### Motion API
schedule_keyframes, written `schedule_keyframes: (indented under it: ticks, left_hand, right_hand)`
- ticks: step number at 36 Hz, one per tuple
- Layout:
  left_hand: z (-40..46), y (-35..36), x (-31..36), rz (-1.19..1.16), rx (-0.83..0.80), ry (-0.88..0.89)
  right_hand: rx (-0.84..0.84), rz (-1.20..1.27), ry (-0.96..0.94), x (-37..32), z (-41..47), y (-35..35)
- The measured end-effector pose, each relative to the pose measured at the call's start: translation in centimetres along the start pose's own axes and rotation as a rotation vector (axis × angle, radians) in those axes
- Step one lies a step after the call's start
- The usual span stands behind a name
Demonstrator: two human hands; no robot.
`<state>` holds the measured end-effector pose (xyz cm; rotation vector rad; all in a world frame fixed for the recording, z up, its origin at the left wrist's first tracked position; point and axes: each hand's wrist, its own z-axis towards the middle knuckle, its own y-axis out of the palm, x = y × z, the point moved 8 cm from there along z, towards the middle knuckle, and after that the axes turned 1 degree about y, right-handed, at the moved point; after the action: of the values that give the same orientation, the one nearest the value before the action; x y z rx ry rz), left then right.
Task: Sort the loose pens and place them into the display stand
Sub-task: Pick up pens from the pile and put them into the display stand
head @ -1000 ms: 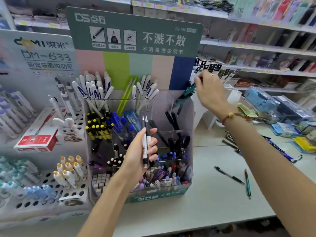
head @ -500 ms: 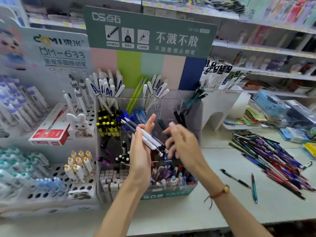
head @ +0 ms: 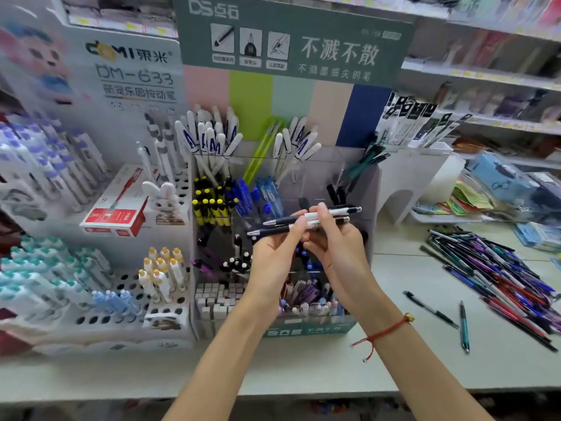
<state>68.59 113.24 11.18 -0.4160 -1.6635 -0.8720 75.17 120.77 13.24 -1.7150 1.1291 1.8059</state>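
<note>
Both hands, left hand and right hand, pinch the pens; keep them lined up. Drop them tip-down into the display stand at twelve o'clock.

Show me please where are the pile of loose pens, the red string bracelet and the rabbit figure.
pile of loose pens (head: 501, 268): head view, middle of the heap on the counter.
red string bracelet (head: 383, 332): head view, cord across the right wrist.
rabbit figure (head: 165, 197): head view, its face.
</note>
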Motion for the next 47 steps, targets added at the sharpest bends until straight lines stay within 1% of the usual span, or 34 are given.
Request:
schedule_keyframes:
  ticks: [2,5,6,8,9,11,13,16,17,19,21,23,25,27,29,32,35,38,41,44,47]
  left_hand:
    - [0.1,-1.5,-0.3,0.093,0.050,0.009]
    - [-0.4,-5.8,0.0,0.311,0.225,0.115]
    - [-0.8,-7.3,0.4,0.410,0.284,0.176]
    - [-1.5,-9.7,0.7,0.707,0.356,0.283]
    - [-1.6,-10.5,0.5,0.878,0.356,0.311]
    - [-1.4,-11.2,-0.5,1.166,0.278,0.320]
    - [-1.1,-11.4,-1.2,1.298,0.195,0.319]
    - [-1.1,-11.3,-0.3,1.324,0.175,0.370]
    - [-1.0,-11.2,0.1,1.336,0.170,0.376]
    - [-0.6,-11.3,0.4,1.341,0.156,0.344]
    - [-0.3,-11.7,0.4,1.314,0.155,0.330]
    - [-0.3,-11.9,0.6,1.250,0.191,0.351]
    - [-0.5,-12.1,1.1,1.182,0.250,0.399]
    - [-0.6,-11.9,1.7,1.141,0.250,0.462]
    - [-0.3,-11.0,1.9,1.146,0.153,0.520]
    - [0.4,-9.5,1.3,1.272,-0.007,0.580]
    - [1.0,-9.3,-0.1,1.381,-0.081,0.550]
    - [1.1,-9.6,-1.5,1.412,-0.121,0.526]
    - [0.9,-9.6,-2.5,1.398,-0.166,0.512]
    - [0.6,-9.7,-2.6,1.413,-0.166,0.538]
    - [-0.1,-9.0,-1.4,1.372,-0.083,0.627]
  right_hand:
    - [0.088,-0.004,-0.051,-0.4,0.1,-1.1]
    - [0.219,-0.116,-0.153,-1.2,0.5,-3.7]
    - [0.244,-0.161,-0.186,-1.3,0.5,-4.4]
    - [0.254,-0.257,-0.233,-1.3,0.4,-4.9]
    - [0.239,-0.314,-0.251,-1.1,0.3,-4.7]
    - [0.195,-0.436,-0.299,-0.6,0.0,-3.4]
    - [0.148,-0.543,-0.360,0.1,-0.3,-1.6]
    - [0.087,-0.742,-0.497,1.0,-0.1,1.7]
    - [0.061,-0.857,-0.560,1.3,0.2,2.9]
    - [-0.011,-1.163,-0.625,2.7,1.4,5.0]
    - [-0.116,-1.427,-0.600,4.4,2.9,6.5]
    - [-0.207,-1.526,-0.522,5.5,3.8,7.5]
    - [-0.241,-1.553,-0.495,5.8,4.0,8.3]
    - [-0.239,-1.512,-0.499,5.8,4.0,8.4]
    - [-0.209,-1.415,-0.539,5.7,3.6,7.7]
    - [-0.158,-1.338,-0.679,5.7,1.8,6.3]
    - [-0.132,-1.414,-0.766,7.0,0.4,4.9]
    - [-0.184,-1.536,-0.713,9.2,0.2,3.6]
    - [-0.254,-1.524,-0.655,9.7,0.2,3.2]
    - [-0.251,-1.478,-0.657,8.8,-0.1,3.1]
    - [-0.151,-1.407,-0.714,6.6,-1.0,1.8]
